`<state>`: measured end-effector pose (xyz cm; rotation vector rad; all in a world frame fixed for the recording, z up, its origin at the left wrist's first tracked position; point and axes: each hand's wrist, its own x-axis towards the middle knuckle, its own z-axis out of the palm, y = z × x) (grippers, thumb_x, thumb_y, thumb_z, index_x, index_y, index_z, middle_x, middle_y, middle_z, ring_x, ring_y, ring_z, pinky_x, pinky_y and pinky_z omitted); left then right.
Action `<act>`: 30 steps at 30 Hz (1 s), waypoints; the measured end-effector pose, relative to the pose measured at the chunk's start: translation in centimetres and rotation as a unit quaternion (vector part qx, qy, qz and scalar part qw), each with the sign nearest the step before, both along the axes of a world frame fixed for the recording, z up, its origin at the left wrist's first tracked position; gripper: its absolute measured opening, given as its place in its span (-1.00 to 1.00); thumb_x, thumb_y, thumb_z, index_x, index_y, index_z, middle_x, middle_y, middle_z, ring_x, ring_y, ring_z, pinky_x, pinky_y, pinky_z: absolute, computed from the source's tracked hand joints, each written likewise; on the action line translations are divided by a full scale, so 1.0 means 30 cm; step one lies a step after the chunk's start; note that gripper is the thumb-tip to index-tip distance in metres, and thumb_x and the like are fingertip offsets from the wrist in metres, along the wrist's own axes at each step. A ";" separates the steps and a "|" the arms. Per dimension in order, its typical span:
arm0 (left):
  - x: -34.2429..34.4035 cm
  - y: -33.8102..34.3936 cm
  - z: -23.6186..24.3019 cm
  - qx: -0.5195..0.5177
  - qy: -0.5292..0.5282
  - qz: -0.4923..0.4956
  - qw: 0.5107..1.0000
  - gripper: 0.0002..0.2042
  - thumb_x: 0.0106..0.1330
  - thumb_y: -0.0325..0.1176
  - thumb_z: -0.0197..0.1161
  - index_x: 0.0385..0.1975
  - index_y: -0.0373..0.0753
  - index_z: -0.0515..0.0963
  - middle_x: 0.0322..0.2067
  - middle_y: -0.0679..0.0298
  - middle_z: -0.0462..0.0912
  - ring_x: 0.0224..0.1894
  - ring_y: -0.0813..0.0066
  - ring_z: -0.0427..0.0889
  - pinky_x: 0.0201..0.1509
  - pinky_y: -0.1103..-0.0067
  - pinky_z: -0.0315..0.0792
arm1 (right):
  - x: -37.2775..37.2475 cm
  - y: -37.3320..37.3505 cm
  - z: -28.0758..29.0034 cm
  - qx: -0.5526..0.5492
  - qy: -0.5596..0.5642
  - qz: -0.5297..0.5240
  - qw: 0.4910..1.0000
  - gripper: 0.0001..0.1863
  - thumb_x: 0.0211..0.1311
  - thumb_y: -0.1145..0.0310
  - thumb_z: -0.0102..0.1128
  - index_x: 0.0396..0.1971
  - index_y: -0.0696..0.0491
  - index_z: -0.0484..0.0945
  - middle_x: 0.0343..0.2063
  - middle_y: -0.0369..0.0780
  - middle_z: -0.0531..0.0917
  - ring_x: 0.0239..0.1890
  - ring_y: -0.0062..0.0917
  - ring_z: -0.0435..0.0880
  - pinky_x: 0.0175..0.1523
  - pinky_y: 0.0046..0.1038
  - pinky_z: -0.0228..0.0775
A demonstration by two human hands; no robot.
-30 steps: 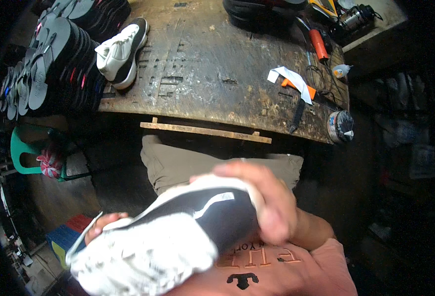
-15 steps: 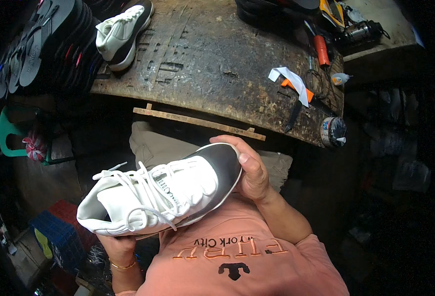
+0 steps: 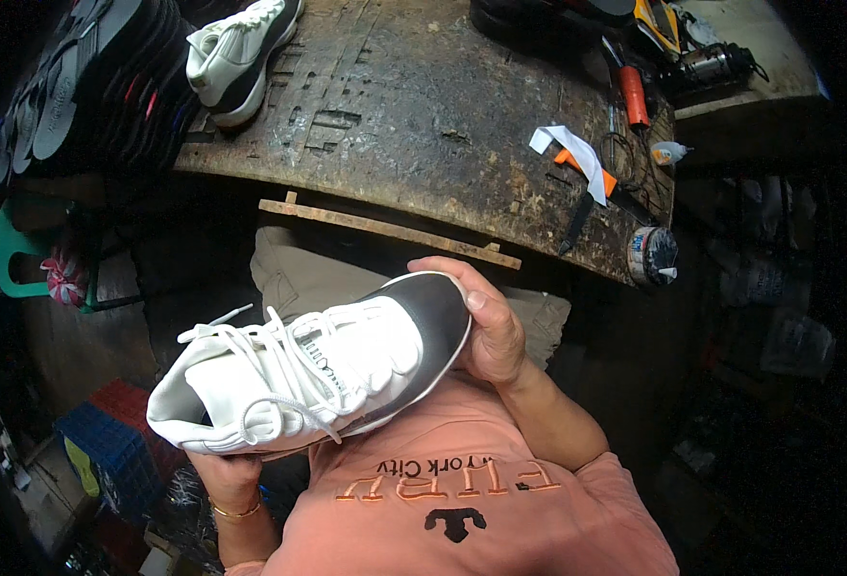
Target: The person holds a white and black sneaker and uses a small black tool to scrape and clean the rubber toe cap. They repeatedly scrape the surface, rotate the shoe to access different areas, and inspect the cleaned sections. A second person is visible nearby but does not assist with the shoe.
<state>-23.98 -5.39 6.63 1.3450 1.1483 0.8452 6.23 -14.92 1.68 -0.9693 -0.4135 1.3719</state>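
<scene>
A white and black sneaker with loose white laces lies across both hands above my lap, laces upward and toe to the right. My right hand grips its black toe, thumb along the side and fingers around the tip. My left hand holds the heel end from underneath, fingers mostly hidden by the shoe. A second white and black sneaker stands at the left of the worn wooden bench, beside stacked dark flip-flops.
An orange tool under a white strip, a red-handled tool, a small bottle and a round can sit at the bench's right. A wooden slat runs along its front. A green chair and plastic crates are at left.
The held sneaker has turned from tilted on its side, black panel showing, to laces up, and moved slightly farther from my body. My right hand has shifted with it to the toe.
</scene>
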 end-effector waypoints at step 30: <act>-0.061 0.026 -0.034 -0.053 -0.019 0.006 0.998 0.19 -0.11 0.20 0.66 0.46 -0.31 0.13 0.35 0.04 0.40 0.36 0.19 0.46 0.45 0.22 0.35 | 0.075 -0.022 0.089 -0.083 -0.291 0.027 0.953 -0.62 0.40 0.54 0.12 0.16 0.35 0.56 -0.11 -0.07 0.77 -0.16 -0.55 0.75 -0.06 -0.52 0.63</act>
